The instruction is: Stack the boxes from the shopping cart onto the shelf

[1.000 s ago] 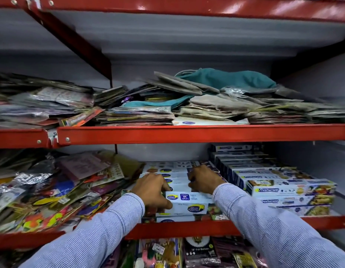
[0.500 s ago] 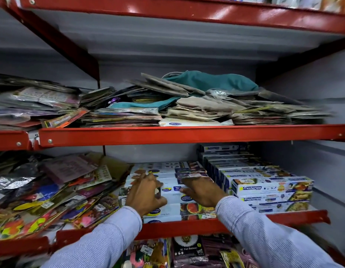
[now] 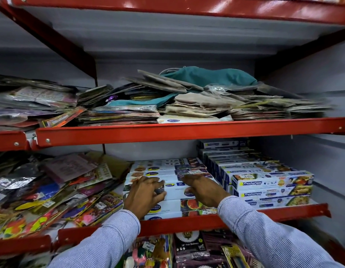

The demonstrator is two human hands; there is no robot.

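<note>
A stack of long white cling-film boxes (image 3: 173, 190) lies in the middle of the lower red shelf (image 3: 187, 224). My left hand (image 3: 143, 194) rests on the left end of the front boxes, fingers spread over the top. My right hand (image 3: 202, 190) lies flat on the right part of the same stack, palm down. Neither hand is wrapped around a box. To the right stands a taller stack of Freshwrapp boxes (image 3: 272, 187), stepped back toward the wall. The shopping cart is out of view.
Loose colourful packets (image 3: 51, 190) pile against the left side of the box stack. The upper red shelf (image 3: 187, 131) carries flat paper bags and a teal cloth (image 3: 206, 76). Balloon packs (image 3: 189, 246) hang below. A grey wall (image 3: 322, 151) closes the right side.
Both hands have slid back from the rear boxes toward the front of the stack. The view has shifted, so the shelf sits further left in frame.
</note>
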